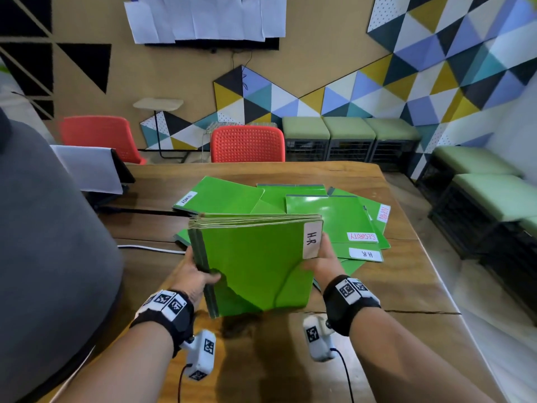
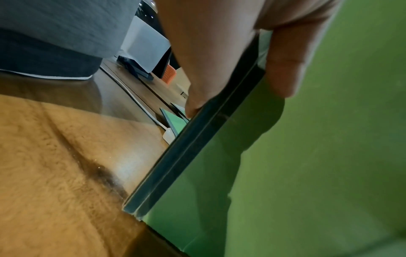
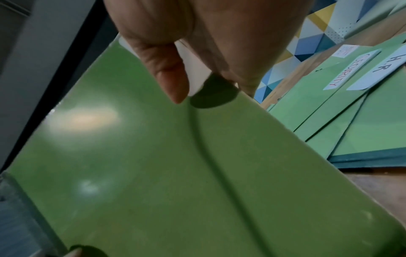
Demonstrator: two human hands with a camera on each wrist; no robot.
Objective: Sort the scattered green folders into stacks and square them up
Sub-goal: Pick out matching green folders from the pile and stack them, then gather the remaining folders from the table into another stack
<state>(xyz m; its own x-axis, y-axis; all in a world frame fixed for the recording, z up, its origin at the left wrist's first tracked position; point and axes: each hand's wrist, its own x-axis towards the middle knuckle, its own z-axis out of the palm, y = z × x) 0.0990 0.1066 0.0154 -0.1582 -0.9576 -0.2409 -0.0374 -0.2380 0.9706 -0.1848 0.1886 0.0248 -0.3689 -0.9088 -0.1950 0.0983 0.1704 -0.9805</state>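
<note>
A stack of green folders (image 1: 255, 266) stands tilted on its lower edge on the wooden table (image 1: 406, 280), its front cover labelled "H.R". My left hand (image 1: 194, 274) grips the stack's dark spine side, thumb on the front cover (image 2: 285, 73). My right hand (image 1: 322, 257) holds the opposite edge by the label, thumb (image 3: 173, 78) on the cover. Behind lie scattered green folders (image 1: 343, 216) labelled "SECURITY", "H.R" and "ADMIN". The fingers behind the stack are hidden.
A grey rounded object (image 1: 43, 228) crowds the left. A monitor covered with white paper (image 1: 93, 170) stands at the table's back left, a white cable (image 1: 151, 248) beside it. Red chairs (image 1: 247, 144) and green stools (image 1: 348, 132) line the far side.
</note>
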